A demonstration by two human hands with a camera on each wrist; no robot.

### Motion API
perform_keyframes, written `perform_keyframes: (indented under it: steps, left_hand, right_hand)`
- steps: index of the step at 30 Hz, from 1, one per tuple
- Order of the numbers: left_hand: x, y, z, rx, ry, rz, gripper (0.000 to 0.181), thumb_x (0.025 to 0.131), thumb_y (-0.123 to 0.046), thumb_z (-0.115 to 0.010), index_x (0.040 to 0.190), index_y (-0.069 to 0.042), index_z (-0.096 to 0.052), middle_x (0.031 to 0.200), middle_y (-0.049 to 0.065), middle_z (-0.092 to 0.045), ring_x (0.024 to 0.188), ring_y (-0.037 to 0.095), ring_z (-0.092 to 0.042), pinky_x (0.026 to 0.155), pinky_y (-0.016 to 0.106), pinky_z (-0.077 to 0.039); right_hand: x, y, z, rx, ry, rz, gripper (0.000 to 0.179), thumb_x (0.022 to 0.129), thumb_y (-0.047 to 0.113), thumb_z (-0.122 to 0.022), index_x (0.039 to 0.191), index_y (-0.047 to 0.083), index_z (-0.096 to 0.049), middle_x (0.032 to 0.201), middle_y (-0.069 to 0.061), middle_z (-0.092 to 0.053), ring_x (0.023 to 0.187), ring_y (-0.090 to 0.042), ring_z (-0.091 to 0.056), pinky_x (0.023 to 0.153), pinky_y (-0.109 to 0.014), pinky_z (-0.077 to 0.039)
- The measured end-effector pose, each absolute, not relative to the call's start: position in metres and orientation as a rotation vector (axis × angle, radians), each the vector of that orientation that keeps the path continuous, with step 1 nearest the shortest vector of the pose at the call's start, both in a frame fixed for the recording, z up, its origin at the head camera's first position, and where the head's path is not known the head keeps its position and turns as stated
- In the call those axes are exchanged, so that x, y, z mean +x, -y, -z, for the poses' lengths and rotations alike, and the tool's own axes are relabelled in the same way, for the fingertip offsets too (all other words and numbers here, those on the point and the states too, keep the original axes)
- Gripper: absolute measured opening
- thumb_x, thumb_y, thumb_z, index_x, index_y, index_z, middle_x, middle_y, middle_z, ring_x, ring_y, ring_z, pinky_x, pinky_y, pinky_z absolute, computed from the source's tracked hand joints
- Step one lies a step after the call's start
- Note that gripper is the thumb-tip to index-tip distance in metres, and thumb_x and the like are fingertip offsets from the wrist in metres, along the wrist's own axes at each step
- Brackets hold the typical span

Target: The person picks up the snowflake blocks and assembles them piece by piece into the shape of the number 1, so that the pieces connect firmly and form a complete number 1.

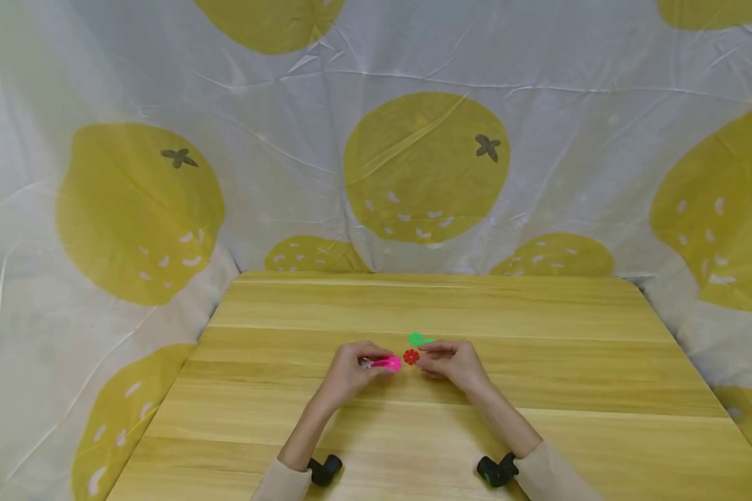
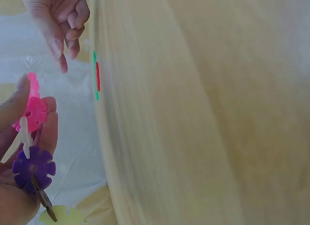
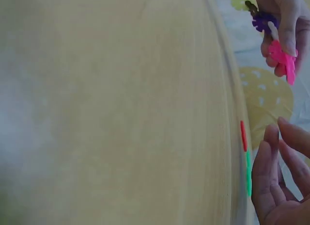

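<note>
My left hand (image 1: 346, 376) pinches a short chain of interlocking notched snowflake discs between thumb and fingers. In the left wrist view the chain runs from a bright pink disc (image 2: 38, 113) with another pink one above it, through a white disc (image 2: 25, 137) and a purple disc (image 2: 44, 163), to a dark brown disc (image 2: 43, 200) at the bottom. My right hand (image 1: 460, 365) holds nothing, its fingers loosely bent and thumb apart. Just by its fingertips a red disc (image 1: 411, 357) lies flat on the table, with green discs (image 1: 416, 339) behind it, partly covered by the hand.
The wooden table (image 1: 539, 313) has rounded far corners. A white curtain (image 1: 276, 139) printed with yellow fruit hangs behind it and at both sides. Black devices (image 1: 324, 470) are worn at both wrists, close over the tabletop.
</note>
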State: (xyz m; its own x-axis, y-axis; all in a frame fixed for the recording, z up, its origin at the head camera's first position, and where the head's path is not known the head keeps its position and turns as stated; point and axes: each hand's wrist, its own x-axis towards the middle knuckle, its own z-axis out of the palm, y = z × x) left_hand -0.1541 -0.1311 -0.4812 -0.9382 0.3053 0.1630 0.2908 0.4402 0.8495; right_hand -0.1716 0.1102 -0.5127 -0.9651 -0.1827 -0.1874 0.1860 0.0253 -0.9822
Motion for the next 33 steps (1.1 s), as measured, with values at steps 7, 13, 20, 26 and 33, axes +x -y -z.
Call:
perform_keyframes:
  steps: [7,13,20,26,33]
  left_hand:
    - [-0.155,0.135,0.479,0.542,-2.624,-1.576,0.021,0.083,-0.010,-0.087,0.103,-0.006,-0.082,0.099,0.006,-0.078,0.096,0.022,-0.070,0.077,0.019,-0.056]
    - [-0.156,0.137,0.479,0.537,-2.630,-1.547,0.020,0.084,-0.013,-0.087,0.103,-0.008,-0.082,0.100,0.004,-0.078,0.095,0.019,-0.069,0.076,0.019,-0.055]
    - [-0.156,0.139,0.478,0.536,-2.615,-1.526,0.021,0.085,-0.014,-0.086,0.105,-0.008,-0.082,0.101,0.005,-0.079,0.097,0.022,-0.072,0.078,0.020,-0.056]
    - [-0.156,0.138,0.475,0.515,-2.589,-1.534,0.022,0.086,-0.014,-0.085,0.106,-0.007,-0.081,0.102,0.005,-0.078,0.098,0.022,-0.072,0.078,0.020,-0.056]
    - [-0.155,0.138,0.473,0.523,-2.572,-1.524,0.023,0.087,-0.013,-0.084,0.108,-0.006,-0.081,0.104,0.007,-0.078,0.099,0.024,-0.073,0.078,0.019,-0.057]
  right_hand:
    - [-0.178,-0.108,0.511,-0.052,-2.128,1.947,0.029,0.091,0.001,-0.077,0.117,-0.009,-0.073,0.094,-0.020,-0.077,0.077,-0.025,-0.077,0.069,-0.033,-0.064]
    - [-0.183,-0.105,0.511,-0.061,-2.215,1.875,0.029,0.088,0.002,-0.080,0.115,-0.007,-0.075,0.086,-0.018,-0.078,0.063,-0.018,-0.070,0.058,-0.027,-0.059]
    - [-0.192,-0.101,0.515,-0.126,-2.260,1.812,0.026,0.085,0.001,-0.082,0.110,-0.006,-0.077,0.078,-0.015,-0.077,0.054,-0.014,-0.065,0.051,-0.021,-0.052]
    - [-0.194,-0.097,0.516,-0.169,-2.368,1.733,0.024,0.084,0.003,-0.084,0.107,-0.003,-0.079,0.069,-0.019,-0.071,0.046,-0.012,-0.056,0.047,-0.021,-0.047]
    - [-0.193,-0.092,0.516,-0.158,-2.482,1.633,0.021,0.081,0.003,-0.086,0.102,0.001,-0.081,0.061,-0.009,-0.065,0.045,-0.013,-0.056,0.046,-0.021,-0.047]
